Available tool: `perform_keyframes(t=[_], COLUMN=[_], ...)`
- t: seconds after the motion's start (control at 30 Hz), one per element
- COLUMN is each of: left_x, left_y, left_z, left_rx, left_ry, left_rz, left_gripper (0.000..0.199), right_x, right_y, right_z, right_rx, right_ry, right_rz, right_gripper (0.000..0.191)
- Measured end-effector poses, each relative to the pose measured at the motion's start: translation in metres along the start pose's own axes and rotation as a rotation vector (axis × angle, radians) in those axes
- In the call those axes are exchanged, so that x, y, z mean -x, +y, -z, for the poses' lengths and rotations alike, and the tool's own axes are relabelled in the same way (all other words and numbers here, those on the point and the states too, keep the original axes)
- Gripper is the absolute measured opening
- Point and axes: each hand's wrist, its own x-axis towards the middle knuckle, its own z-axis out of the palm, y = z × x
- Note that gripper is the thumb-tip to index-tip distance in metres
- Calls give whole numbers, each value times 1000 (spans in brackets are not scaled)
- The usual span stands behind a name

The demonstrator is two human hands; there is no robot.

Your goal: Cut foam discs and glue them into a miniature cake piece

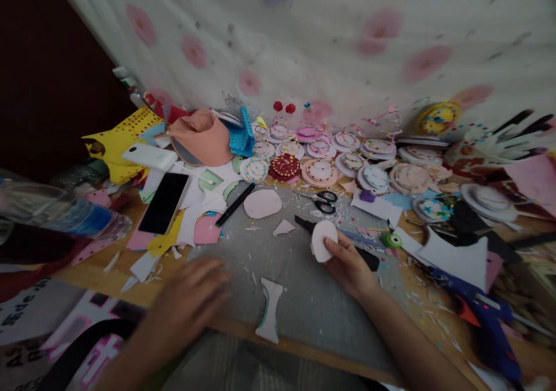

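Note:
Between the thumb and fingers of my right hand [347, 263] is a rounded white foam piece [324, 241], held above the grey cutting mat [234, 263]. My left hand [193, 292] hovers over the mat's left edge, slightly blurred, with its fingers stretched out and nothing visible in them. Between the hands, a narrow-waisted white foam scrap [271, 310] lies near the front edge. A flat pale oval piece [262, 204] and a small pointed scrap [283, 227] rest farther back. A black-handled tool [367, 258] lies partly hidden behind my right hand.
Scissors [325, 201] and a black pen [235, 204] lie on the mat. Several small decorated foam hats [319, 172] line the back. At left are a phone [164, 203] and a water bottle [82, 217]; a blue glue gun [482, 310] is at right.

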Motion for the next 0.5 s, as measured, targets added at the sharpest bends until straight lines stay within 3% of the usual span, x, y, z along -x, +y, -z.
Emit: perform_keyframes(t=[0.1, 0.17, 0.23, 0.37, 0.5], left_x=[-29, -38, -39, -21, 19], left_y=[52, 68, 66, 18, -53], left_z=[-36, -48, -50, -37, -5], left_rx=[130, 178, 242, 375, 260], left_ry=[-142, -188, -225, -249, -87], left_rz=[-243, -273, -209, -4, 106], left_gripper=[61, 55, 34, 5, 12], right_x=[-1, -1, -1, -2, -3], right_y=[0, 0, 0, 0, 1], right_z=[1, 1, 1, 1, 4], right_rx=[11, 14, 13, 21, 23], right_ry=[0, 0, -5, -30, -26], right_rz=[1, 5, 10, 12, 14], right_gripper=[37, 38, 38, 36, 35])
